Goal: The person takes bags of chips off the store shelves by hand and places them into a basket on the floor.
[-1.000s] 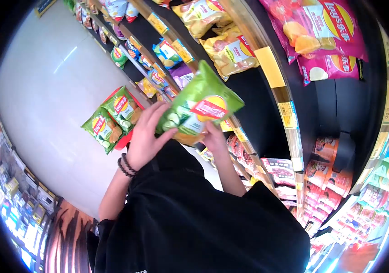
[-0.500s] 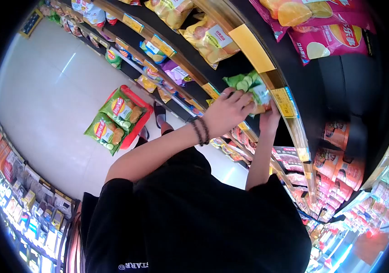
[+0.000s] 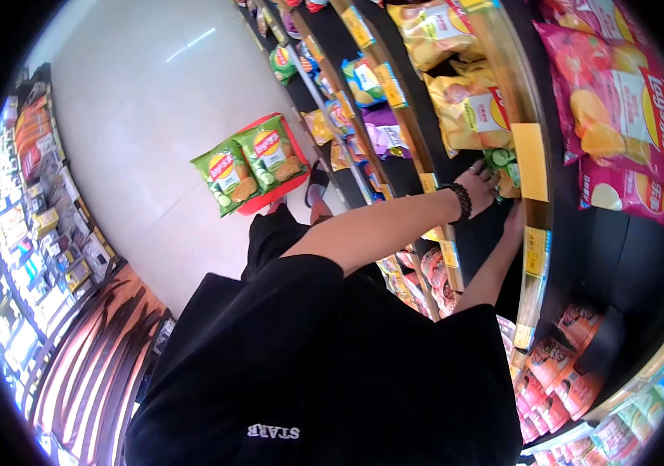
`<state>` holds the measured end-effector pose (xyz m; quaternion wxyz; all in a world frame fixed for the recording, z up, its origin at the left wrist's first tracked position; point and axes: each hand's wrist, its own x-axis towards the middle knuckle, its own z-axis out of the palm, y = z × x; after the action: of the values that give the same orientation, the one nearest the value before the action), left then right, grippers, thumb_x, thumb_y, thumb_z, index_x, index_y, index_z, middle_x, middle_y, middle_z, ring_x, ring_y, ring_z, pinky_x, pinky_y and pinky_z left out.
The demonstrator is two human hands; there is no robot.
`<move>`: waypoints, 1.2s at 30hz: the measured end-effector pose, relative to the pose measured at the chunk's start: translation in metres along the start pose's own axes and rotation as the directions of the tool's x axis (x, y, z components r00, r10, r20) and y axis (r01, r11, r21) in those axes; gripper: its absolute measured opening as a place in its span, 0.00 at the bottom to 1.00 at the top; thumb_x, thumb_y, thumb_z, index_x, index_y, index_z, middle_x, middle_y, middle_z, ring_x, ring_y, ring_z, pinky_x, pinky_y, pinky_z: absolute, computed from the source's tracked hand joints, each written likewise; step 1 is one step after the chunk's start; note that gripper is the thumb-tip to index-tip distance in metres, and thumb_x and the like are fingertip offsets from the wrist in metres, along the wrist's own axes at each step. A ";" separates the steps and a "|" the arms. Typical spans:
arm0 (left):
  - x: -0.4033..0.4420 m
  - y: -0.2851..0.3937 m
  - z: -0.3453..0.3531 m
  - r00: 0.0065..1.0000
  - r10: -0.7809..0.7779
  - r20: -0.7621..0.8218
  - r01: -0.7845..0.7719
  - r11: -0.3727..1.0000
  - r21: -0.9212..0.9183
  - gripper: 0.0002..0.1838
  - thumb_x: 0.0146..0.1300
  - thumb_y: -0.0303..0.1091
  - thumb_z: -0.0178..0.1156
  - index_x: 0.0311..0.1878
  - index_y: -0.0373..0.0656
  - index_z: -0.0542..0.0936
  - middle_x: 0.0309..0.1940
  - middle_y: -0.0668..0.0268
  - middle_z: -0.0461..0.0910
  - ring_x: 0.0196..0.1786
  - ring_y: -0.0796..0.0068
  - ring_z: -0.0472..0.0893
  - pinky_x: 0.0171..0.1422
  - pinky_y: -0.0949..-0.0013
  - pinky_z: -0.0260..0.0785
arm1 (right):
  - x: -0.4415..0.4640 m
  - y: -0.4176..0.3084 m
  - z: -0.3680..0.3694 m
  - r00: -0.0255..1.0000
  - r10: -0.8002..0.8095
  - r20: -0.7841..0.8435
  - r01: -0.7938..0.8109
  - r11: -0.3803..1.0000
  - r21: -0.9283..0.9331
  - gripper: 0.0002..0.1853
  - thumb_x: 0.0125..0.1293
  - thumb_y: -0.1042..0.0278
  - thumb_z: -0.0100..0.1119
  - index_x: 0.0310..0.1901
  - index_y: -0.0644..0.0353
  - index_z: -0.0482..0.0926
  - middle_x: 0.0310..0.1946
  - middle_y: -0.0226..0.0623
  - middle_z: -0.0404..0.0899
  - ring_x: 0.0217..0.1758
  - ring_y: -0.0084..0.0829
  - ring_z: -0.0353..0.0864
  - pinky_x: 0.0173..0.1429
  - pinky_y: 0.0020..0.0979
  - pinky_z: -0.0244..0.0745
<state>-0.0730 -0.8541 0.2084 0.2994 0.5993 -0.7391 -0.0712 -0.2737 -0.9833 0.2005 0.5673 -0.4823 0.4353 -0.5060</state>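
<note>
A green bag of chips with cucumber slices printed on it (image 3: 506, 170) is in the shelf, partly hidden behind the shelf's front edge. My left hand (image 3: 478, 188), with a dark bead bracelet at the wrist, grips the bag's near left side with bent fingers. From below, my right hand (image 3: 513, 223) reaches to the bag's lower end; its fingers are partly covered by the shelf edge. Directly beyond the green bag lie yellow bags of chips (image 3: 468, 113) on the same shelf.
On the floor to the left, two green Lay's bags (image 3: 248, 161) lie on a red basket (image 3: 294, 185). Pink Lay's bags (image 3: 619, 109) and orange tubs (image 3: 553, 361) sit on the shelf at right. Yellow price tags (image 3: 535, 250) line the shelf edges. Another display stands far left (image 3: 45, 210).
My hands have carried the green bag inward, from over the shelf's front to beside the yellow bags. The view has turned, so shelves and basket appear shifted right.
</note>
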 end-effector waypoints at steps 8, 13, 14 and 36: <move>-0.106 0.010 -0.079 0.932 0.296 -0.210 -0.362 0.794 -0.488 0.08 0.50 0.34 0.60 0.32 0.42 0.76 0.33 0.62 0.77 0.47 0.60 0.77 0.58 0.56 0.68 | -0.124 -0.053 0.138 0.757 -0.538 -0.371 0.250 0.762 -0.597 0.09 0.67 0.71 0.51 0.39 0.69 0.76 0.32 0.38 0.79 0.33 0.32 0.77 0.39 0.29 0.74; -0.226 -0.059 -0.057 0.955 -0.295 -0.029 0.233 0.808 -0.541 0.09 0.54 0.28 0.57 0.38 0.39 0.79 0.32 0.56 0.79 0.39 0.55 0.79 0.45 0.57 0.73 | -0.219 0.005 0.214 0.892 -0.240 0.384 0.437 0.680 -0.589 0.04 0.63 0.76 0.58 0.38 0.65 0.78 0.32 0.37 0.80 0.36 0.28 0.78 0.44 0.31 0.73; -0.246 -0.071 -0.046 0.861 -0.508 0.029 0.460 0.752 -0.472 0.09 0.55 0.28 0.57 0.40 0.39 0.80 0.32 0.55 0.79 0.38 0.53 0.80 0.44 0.56 0.73 | -0.223 0.047 0.214 0.903 -0.073 0.424 0.324 0.764 -0.558 0.05 0.63 0.75 0.60 0.40 0.65 0.79 0.33 0.37 0.81 0.36 0.26 0.79 0.43 0.28 0.72; -0.405 -0.213 0.067 -0.257 -0.955 0.148 0.775 -0.295 -0.559 0.37 0.50 0.37 0.66 0.64 0.34 0.67 0.52 0.43 0.77 0.55 0.49 0.78 0.60 0.58 0.71 | -0.242 0.327 0.317 0.415 0.797 0.439 -0.043 0.499 -0.865 0.36 0.57 0.55 0.66 0.63 0.65 0.66 0.57 0.46 0.69 0.60 0.42 0.72 0.64 0.35 0.67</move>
<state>0.1125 -0.5530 -0.0898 0.3958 0.8486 0.1196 -0.3300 0.0618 -0.7016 -0.0717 0.5631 -0.6946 0.4049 0.1908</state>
